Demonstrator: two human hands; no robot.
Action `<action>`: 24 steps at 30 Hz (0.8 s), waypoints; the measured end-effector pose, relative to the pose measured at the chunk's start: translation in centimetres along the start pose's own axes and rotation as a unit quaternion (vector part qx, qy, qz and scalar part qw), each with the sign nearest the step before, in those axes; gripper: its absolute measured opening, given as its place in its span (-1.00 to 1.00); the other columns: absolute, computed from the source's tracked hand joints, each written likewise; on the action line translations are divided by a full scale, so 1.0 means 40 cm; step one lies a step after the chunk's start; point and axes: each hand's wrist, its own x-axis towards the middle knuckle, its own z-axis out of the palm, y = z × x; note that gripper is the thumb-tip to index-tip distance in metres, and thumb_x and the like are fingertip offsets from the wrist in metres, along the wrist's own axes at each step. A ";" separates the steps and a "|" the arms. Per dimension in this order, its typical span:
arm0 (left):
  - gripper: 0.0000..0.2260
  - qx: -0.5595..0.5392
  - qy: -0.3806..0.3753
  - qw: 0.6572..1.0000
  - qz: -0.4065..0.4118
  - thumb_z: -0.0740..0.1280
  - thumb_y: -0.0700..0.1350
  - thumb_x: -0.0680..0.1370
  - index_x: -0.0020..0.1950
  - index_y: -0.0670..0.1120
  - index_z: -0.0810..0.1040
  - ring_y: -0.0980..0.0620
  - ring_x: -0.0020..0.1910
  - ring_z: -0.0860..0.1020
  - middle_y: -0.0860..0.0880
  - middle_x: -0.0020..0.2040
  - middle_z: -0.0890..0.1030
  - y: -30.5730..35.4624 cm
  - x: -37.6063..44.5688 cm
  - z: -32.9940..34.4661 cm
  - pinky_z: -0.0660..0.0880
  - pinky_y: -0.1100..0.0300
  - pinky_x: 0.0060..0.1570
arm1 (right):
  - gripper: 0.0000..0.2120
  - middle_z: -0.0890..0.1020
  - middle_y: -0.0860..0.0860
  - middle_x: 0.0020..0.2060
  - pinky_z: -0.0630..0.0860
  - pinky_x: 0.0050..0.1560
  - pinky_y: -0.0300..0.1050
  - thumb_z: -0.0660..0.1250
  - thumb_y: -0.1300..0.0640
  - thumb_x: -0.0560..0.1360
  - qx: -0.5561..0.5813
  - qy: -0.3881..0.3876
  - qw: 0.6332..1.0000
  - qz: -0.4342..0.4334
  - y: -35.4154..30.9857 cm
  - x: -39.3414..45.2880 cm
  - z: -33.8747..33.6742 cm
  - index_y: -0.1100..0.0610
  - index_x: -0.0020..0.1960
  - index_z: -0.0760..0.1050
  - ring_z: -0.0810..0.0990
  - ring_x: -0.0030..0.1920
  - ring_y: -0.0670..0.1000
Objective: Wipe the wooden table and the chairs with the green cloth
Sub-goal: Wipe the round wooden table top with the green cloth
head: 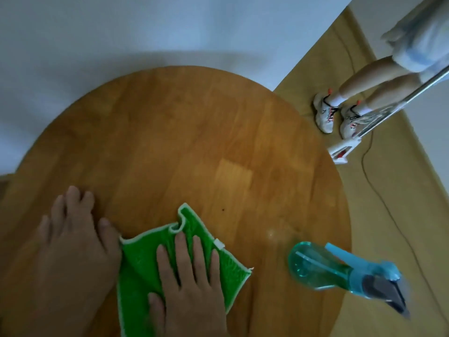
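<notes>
Green cloth lies on the near part of the wooden counter. Left hand braces flat beside it; right hand presses it with straight fingers. I should sweep overlapping strokes, steering clear of the spray bottle.

Single head cam, wide-angle, looking steeply down and forward, close over the near edge of the round wooden table. Both hands fill the bottom of frame; floor and white wall at the top and right.
</notes>
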 end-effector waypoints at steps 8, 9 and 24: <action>-0.64 -0.150 0.012 0.989 -0.016 0.12 0.07 0.56 0.35 0.11 0.36 0.49 0.34 0.07 0.24 0.38 0.26 -0.024 -0.055 -0.079 0.06 0.39 0.33 | -0.40 -0.06 0.01 0.58 -0.18 0.48 0.25 -0.12 -0.21 0.59 0.029 0.102 0.976 0.189 0.185 0.202 -0.082 -0.06 0.58 -0.07 -0.11 0.56 0.13; -0.64 -0.169 0.009 0.985 -0.019 0.12 0.08 0.56 0.35 0.13 0.36 0.51 0.35 0.08 0.25 0.38 0.26 -0.026 -0.077 -0.075 0.05 0.46 0.31 | -0.40 -0.07 0.03 0.58 -0.17 0.48 0.27 -0.14 -0.21 0.59 0.033 0.111 0.970 0.216 0.183 0.218 -0.082 -0.05 0.58 -0.09 -0.11 0.56 0.13; -0.71 -0.255 0.033 0.956 -0.144 0.13 -0.08 0.60 0.27 0.07 0.51 0.37 0.18 0.46 0.13 0.39 0.43 -0.007 -0.241 -0.163 0.41 0.40 0.13 | -0.48 0.20 0.02 0.54 0.00 0.42 0.35 0.02 -0.19 0.60 -0.035 0.059 0.984 -0.166 -0.004 0.041 0.005 -0.09 0.53 0.19 0.16 0.52 0.19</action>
